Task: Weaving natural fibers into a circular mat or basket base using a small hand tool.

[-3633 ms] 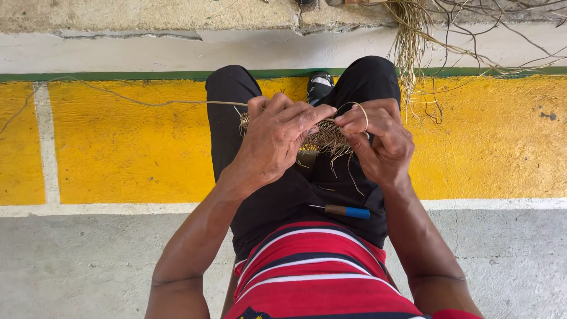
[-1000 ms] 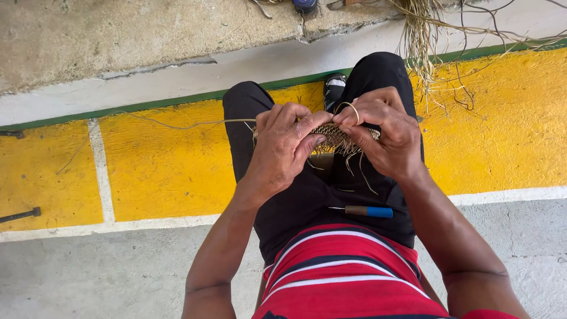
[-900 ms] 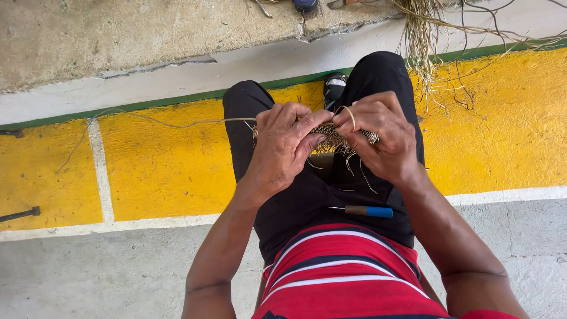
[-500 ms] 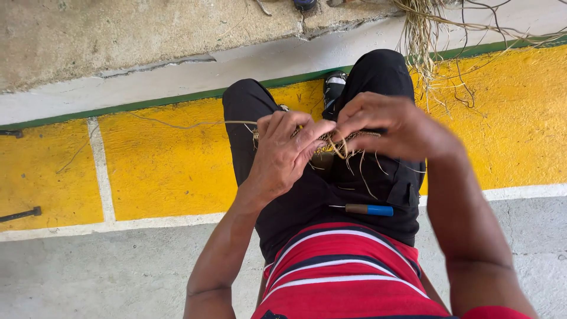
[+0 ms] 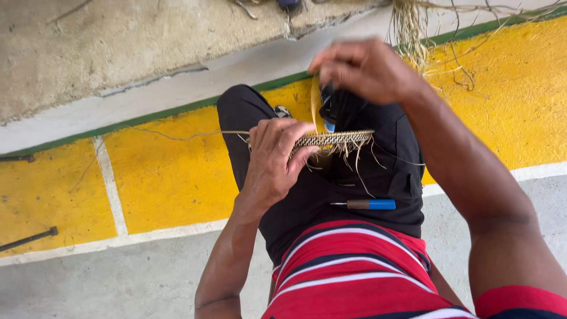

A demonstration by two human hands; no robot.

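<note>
We are mid-stitch: our left hand [image 5: 274,162] clamps the woven straw piece [image 5: 333,140] over our lap, while our right hand [image 5: 366,68] pinches a straw strand [image 5: 313,106], raised far (awl [image 5: 366,204] resting nearer). Next, presumably, tightening it snug.

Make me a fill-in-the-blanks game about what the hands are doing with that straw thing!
1. The left hand holds a flat woven straw piece over the ____.
2. The right hand pulls one thin strand ____.
3. A tool with a ____ handle lies on the black shorts.

Missing words: lap; upward; blue
</note>
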